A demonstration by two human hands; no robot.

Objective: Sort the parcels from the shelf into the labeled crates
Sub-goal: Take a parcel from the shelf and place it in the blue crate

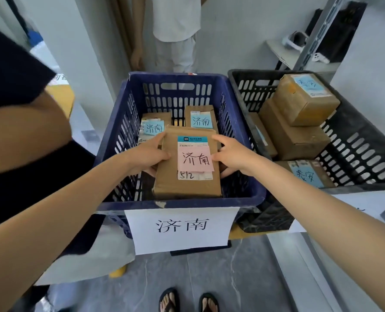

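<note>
Holding the parcel (188, 164) by its two sides with your left hand (150, 154) and right hand (233, 155) inside the blue crate (180, 202), you risk pinching your fingers underneath if you let it drop.

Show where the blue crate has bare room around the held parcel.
A bare strip lies between the pink-note parcel and the left wall of the blue crate, below the left hand. The far end is crowded: two blue-note parcels side by side. The right hand fills the right side.
</note>
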